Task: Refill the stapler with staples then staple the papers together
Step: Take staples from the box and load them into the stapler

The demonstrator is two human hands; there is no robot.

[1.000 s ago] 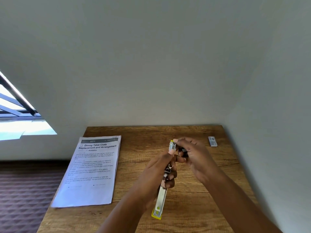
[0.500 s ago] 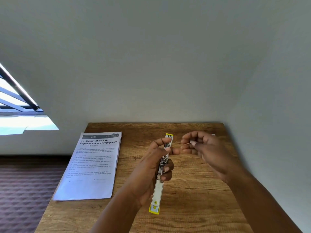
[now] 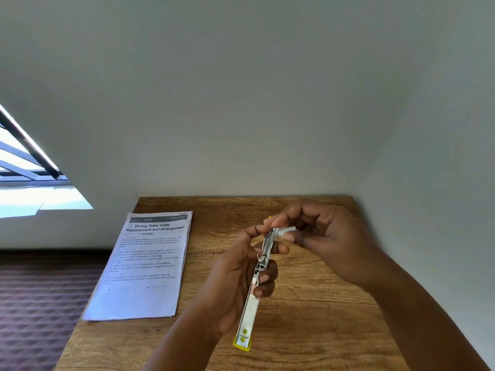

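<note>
A long silver stapler (image 3: pixel 251 303) with yellow ends is swung fully open and held above the wooden table (image 3: pixel 308 330). My left hand (image 3: pixel 235 279) grips it around the middle, thumb stretched toward its far end. My right hand (image 3: pixel 321 236) hovers at that far end and pinches a small pale strip of staples (image 3: pixel 286 231) just beside the open metal channel. The printed papers (image 3: pixel 147 263), headed "Dining Table Cloth Replacement and Arrangement", lie flat on the table's left side.
The table stands in a corner, with walls close behind it and on the right. A dark patterned carpet (image 3: pixel 40 303) lies to the left below the table edge, and a window (image 3: pixel 24 178) is at far left.
My right hand drew back toward the far right of the table, then returned to the stapler's far end with a strip of staples between its fingers. The left hand kept hold of the stapler.
</note>
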